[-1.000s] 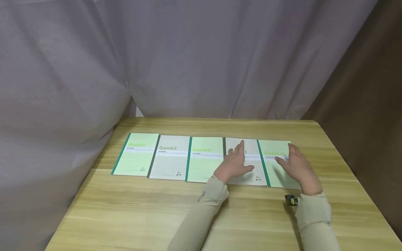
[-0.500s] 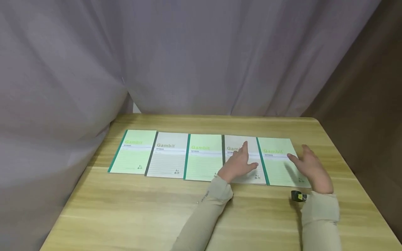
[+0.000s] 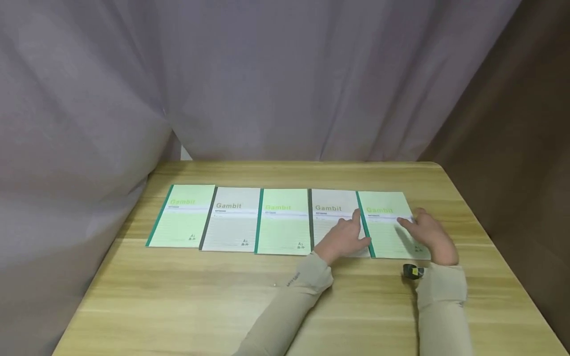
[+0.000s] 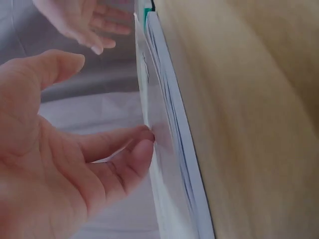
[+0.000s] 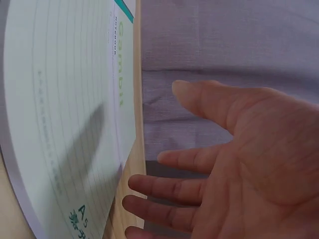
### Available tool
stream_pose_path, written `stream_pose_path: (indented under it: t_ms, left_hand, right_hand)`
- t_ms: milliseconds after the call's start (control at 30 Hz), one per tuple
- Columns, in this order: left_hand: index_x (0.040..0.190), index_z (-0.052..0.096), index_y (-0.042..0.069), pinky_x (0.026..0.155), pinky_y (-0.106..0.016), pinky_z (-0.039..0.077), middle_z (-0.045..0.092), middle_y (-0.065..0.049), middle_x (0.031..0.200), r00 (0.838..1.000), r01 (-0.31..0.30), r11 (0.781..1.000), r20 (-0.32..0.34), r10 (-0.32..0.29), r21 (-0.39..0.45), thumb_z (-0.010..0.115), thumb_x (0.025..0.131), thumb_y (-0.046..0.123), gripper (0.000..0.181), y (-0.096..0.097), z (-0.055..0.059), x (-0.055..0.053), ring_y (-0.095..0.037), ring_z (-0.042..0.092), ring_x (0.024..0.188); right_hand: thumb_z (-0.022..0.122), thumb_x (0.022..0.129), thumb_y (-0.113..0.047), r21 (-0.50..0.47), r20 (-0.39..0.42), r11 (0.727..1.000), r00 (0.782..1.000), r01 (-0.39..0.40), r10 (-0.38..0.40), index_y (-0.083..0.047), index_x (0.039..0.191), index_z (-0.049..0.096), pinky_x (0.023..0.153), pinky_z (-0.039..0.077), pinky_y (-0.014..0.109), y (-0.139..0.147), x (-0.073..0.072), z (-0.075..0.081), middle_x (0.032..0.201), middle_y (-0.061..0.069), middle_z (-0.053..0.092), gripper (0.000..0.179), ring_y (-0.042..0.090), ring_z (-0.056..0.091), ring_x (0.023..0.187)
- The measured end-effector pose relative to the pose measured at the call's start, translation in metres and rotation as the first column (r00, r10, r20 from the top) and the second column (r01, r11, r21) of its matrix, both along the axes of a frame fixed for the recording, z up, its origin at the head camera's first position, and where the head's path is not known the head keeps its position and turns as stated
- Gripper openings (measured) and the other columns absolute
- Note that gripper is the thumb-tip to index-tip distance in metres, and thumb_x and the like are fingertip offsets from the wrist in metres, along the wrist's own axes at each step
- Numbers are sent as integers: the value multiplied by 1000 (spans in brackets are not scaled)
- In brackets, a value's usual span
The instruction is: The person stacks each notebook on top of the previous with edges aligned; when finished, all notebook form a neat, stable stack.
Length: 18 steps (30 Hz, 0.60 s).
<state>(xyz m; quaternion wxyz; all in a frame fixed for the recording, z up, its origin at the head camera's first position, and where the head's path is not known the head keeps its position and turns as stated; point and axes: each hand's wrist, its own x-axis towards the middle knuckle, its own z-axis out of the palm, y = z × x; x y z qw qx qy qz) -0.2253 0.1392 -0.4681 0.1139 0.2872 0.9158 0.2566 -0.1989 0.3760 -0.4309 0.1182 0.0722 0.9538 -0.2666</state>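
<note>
In the head view my left hand (image 3: 343, 240) is over the lower right part of a grey-white notebook (image 3: 329, 198), its index fingertip near the green spine beside it. The left wrist view shows its lower fingers bent, their tips touching the cover of the notebook (image 4: 187, 149), thumb apart. My right hand (image 3: 432, 237) is at the right edge of the last pale green notebook (image 3: 385, 237). Seen from the right wrist, the fingers of this hand (image 5: 239, 164) are spread and hold nothing; whether they touch the notebook (image 5: 70, 119) I cannot tell.
Further left in the same row lie a green notebook (image 3: 285, 227), a grey-white one (image 3: 231, 230) and another green one (image 3: 182, 227). They rest flat on a wooden table (image 3: 187, 296). Grey curtains (image 3: 249, 84) hang behind. A small black device (image 3: 413, 271) is at the right wrist.
My left hand has shifted right across the grey-white notebook, toward the last green one. My right hand moved out past the green notebook's right edge, then came back in. The head view shifted slightly.
</note>
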Motion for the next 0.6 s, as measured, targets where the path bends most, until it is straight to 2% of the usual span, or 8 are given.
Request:
stream_pose_path:
  t_ms: [133, 267, 333, 433, 500, 600]
  left_hand:
    - [158, 23, -1, 75, -29, 55, 74, -12, 101, 999, -12, 999, -31, 11, -37, 60, 98, 43, 84, 2, -1, 2, -25, 61, 117]
    - [157, 29, 1, 68, -27, 52, 72, -8, 112, 997, -15, 997, -72, 9, -75, 61, 97, 44, 81, 3, -3, 5, -22, 61, 106]
    - [155, 34, 2, 64, -26, 50, 72, -5, 109, 995, -23, 995, -95, 14, -99, 61, 97, 44, 77, 5, -5, 9, -20, 59, 98]
    - [152, 40, 3, 61, -25, 47, 71, -1, 102, 994, -28, 992, -110, 15, -123, 62, 96, 43, 72, 8, -10, 20, -17, 55, 90]
    - [149, 44, 4, 59, -25, 46, 70, 1, 98, 992, -24, 992, -122, 8, -126, 63, 95, 42, 69, 11, -15, 28, -15, 52, 85]
    - [145, 49, 5, 58, -25, 44, 69, 3, 97, 992, -10, 992, -128, -6, -124, 64, 93, 41, 66, 14, -22, 36, -14, 48, 80]
  right_hand:
    - [39, 106, -47, -19, 41, 1000, 999, -14, 15, 25, 147, 8, 106, 28, 71, -1, -4, -2, 145, 50, 20, 89, 66, 22, 133]
    - [42, 106, -42, 7, 26, 999, 999, -33, 33, 28, 144, 13, 104, 30, 71, 0, -8, -6, 143, 52, 21, 85, 67, 24, 131]
    - [44, 106, -39, 28, 7, 999, 1000, -22, 21, 28, 141, 25, 98, 38, 69, -1, -8, -11, 138, 50, 33, 78, 63, 38, 123]
    - [47, 104, -34, 47, 6, 999, 1000, 15, -15, 26, 130, 42, 84, 48, 57, -3, -4, -20, 119, 44, 50, 66, 50, 53, 101]
    - [48, 103, -32, 36, 19, 997, 998, 62, -63, 24, 115, 49, 71, 47, 47, -4, 0, -26, 100, 35, 54, 57, 39, 52, 85]
    - [49, 101, -31, 38, 40, 993, 993, 108, -110, 17, 101, 52, 64, 41, 38, -4, 6, -32, 85, 23, 51, 48, 32, 49, 78]
